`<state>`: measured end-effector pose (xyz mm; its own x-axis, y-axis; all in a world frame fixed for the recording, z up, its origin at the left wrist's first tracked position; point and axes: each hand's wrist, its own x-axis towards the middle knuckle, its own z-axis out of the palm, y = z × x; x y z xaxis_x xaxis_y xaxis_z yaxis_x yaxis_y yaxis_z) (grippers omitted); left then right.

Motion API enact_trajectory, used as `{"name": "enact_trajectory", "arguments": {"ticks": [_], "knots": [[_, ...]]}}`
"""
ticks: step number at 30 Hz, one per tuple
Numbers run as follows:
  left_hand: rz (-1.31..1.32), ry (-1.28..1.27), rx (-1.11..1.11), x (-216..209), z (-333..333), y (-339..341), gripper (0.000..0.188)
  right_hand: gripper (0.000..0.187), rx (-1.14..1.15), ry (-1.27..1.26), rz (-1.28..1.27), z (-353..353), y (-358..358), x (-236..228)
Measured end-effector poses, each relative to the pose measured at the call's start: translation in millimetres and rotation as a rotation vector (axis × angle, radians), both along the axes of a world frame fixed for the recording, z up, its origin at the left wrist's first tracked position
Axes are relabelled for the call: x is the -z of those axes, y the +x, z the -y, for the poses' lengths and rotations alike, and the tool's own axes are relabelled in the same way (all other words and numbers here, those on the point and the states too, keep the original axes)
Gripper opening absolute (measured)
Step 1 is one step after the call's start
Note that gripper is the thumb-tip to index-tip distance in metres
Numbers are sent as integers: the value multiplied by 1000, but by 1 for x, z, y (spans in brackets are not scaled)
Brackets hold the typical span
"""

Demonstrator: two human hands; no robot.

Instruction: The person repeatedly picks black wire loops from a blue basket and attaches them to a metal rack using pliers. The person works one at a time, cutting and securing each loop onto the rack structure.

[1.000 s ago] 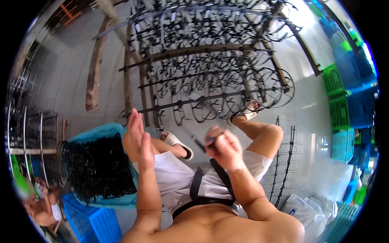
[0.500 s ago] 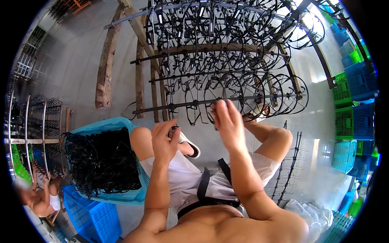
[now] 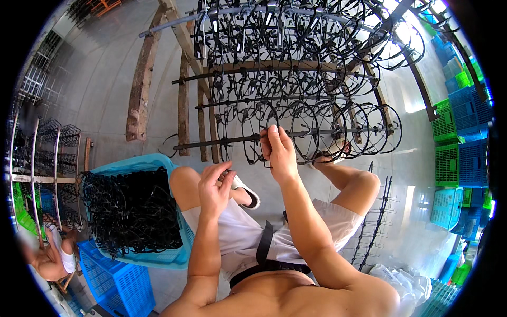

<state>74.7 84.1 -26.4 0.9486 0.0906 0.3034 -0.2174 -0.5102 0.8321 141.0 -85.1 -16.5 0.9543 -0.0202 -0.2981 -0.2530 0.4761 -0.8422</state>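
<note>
My right hand is raised to the nearest dark rod of a rack, its fingers pinched on a thin black hoop-like piece at the rod. Several thin black hoops hang along that rod. Lower and to the left, my left hand is held above my knee with thumb and fingers curled together. Something small and dark shows at its fingertips, too small to name. Beside my left knee, a light-blue basket holds a heap of thin black pieces.
More rods loaded with black pieces fill the rack behind, between wooden beams. A blue crate stands at lower left near another person. On the right are stacked crates, hooked rods on the floor and a plastic bag.
My right hand has moved slightly left and up, its fingers now meeting at the rod. My left hand has closed its fingers a little and stays in about the same place.
</note>
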Motion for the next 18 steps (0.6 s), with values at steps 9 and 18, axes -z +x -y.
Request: {"name": "enact_trajectory", "arguments": {"ticks": [9,18], "knots": [[81,-46,-92,15,-3,7,23,23,136,-227,242,-8,-48,44],[61,-183,-43,10,-4,4,26,26,218,-172,339,-14,-52,45]]}}
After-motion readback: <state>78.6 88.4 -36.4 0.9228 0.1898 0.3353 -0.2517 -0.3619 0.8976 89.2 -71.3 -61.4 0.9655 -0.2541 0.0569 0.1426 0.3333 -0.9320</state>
